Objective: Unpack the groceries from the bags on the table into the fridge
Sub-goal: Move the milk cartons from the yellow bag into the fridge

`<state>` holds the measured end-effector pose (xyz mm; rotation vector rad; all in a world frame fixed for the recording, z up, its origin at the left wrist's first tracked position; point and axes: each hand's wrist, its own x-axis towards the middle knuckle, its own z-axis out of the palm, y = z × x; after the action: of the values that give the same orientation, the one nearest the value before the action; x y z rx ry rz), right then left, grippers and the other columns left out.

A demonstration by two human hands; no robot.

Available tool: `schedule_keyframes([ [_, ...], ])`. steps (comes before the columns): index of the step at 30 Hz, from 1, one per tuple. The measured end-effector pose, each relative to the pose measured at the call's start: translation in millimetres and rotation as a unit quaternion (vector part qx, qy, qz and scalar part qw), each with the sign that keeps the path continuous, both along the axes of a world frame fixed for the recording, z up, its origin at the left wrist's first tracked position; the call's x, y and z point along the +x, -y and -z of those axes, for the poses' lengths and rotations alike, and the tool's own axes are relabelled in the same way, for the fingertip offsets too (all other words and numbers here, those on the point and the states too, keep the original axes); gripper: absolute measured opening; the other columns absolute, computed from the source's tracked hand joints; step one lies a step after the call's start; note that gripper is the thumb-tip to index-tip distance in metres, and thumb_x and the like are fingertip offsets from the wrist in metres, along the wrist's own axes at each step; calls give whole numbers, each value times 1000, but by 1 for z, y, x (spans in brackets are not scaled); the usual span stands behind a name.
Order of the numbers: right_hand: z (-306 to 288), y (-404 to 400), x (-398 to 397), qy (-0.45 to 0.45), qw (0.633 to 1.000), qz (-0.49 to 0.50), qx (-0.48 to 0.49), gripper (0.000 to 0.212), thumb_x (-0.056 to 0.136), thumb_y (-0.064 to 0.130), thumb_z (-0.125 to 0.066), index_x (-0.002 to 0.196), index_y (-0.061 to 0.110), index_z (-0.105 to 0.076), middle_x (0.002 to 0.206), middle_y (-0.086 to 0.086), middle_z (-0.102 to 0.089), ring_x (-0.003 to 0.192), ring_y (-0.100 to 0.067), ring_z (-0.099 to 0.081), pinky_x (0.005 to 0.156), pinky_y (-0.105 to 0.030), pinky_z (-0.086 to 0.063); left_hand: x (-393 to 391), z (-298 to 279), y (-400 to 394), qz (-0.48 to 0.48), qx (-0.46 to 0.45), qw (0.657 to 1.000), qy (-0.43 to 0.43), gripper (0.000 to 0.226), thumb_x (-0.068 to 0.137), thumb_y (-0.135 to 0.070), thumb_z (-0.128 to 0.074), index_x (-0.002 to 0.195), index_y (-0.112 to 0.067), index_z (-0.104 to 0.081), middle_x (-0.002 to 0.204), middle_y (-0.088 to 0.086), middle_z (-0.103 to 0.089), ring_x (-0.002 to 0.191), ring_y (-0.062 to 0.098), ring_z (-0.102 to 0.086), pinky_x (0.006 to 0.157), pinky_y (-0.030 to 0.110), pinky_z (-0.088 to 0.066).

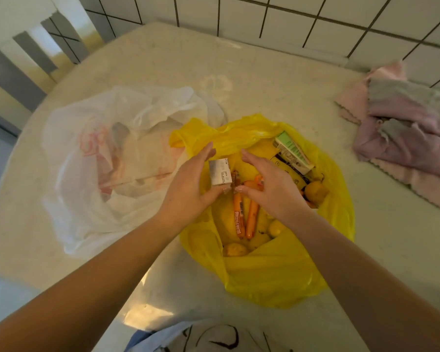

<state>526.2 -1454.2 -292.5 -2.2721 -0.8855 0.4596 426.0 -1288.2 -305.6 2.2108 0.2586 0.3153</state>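
Note:
A yellow plastic bag (277,275) lies open on the round table (252,80). Inside it I see orange sausage sticks (239,219), yellow fruit (315,191) and a green-and-white carton (292,151). My left hand (188,189) holds a small white box (220,171) over the bag's mouth, thumb under it and fingers behind. My right hand (269,184) hovers over the bag with fingers bent downward, its fingertips touching the tops of the sausage sticks; whether it grips one I cannot tell. A white plastic bag (107,158) lies crumpled to the left.
A pile of pink and grey cloths (404,128) sits at the table's right, near the tiled wall (315,19). The table's left edge drops to the floor (0,153). A printed garment (214,336) shows at the bottom.

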Motion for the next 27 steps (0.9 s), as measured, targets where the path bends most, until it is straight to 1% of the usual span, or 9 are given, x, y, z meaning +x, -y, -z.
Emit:
schedule_keyframes([
  [2,-5,24,0,17,1000,2,5,73,82,30,-69,144,32,-30,137,6,-48,121,-8,-48,98,-31,-44,-1,-12,14,9,31,998,49,78,80,-42,-66,144,-18,-27,137,-6,-43,127,5,-35,103,9,-22],
  [5,-5,73,4,64,998,17,-15,61,86,27,-65,140,30,-38,130,7,-55,116,-6,-54,94,-36,-48,0,-20,44,79,58,993,71,63,86,-40,-57,141,-17,-36,136,1,-48,126,12,-39,103,21,-29],
  [11,0,144,0,96,990,92,-42,44,96,25,-42,140,23,-42,117,4,-66,111,-26,-60,92,-38,-46,1,1,109,203,37,978,7,51,92,-34,-53,138,-16,-42,136,3,-51,125,12,-41,103,21,-29],
  [13,6,150,-7,102,990,75,-56,47,93,29,-35,140,22,-42,117,0,-67,106,-23,-59,95,-44,-46,2,4,125,218,34,975,-13,51,93,-32,-52,140,-15,-40,138,3,-49,126,12,-40,103,16,-25],
  [16,16,159,-12,158,983,13,-98,49,93,29,-29,140,20,-42,113,0,-68,95,-12,-54,96,-49,-42,5,4,142,247,44,966,-59,55,95,-31,-51,143,-13,-33,144,4,-42,131,16,-37,106,20,-22],
  [19,22,169,-13,159,977,-8,-143,51,93,29,-26,143,26,-35,101,2,-70,91,-22,-62,105,-50,-34,3,2,153,287,69,953,-72,52,96,-31,-49,143,-13,-34,142,6,-45,128,20,-40,103,25,-26],
  [23,21,178,-16,224,967,-13,-118,49,90,28,-29,135,23,-48,77,1,-66,72,-27,-58,87,-44,-43,-3,3,163,307,118,943,-49,54,92,-40,-40,136,-9,-44,134,9,-54,122,25,-48,99,44,-39],
  [25,22,183,-15,241,963,-27,-113,46,88,24,-33,127,22,-57,78,3,-65,70,-26,-58,79,-36,-41,-7,7,168,312,142,939,-42,57,91,-42,-34,135,-9,-46,132,8,-55,123,25,-49,97,49,-41],
  [27,24,189,-14,241,962,-38,-125,45,87,24,-34,123,25,-60,83,3,-65,74,-24,-59,77,-34,-40,-11,10,172,323,157,932,-41,57,91,-43,-32,136,-10,-45,134,7,-54,127,24,-45,104,49,-37],
])
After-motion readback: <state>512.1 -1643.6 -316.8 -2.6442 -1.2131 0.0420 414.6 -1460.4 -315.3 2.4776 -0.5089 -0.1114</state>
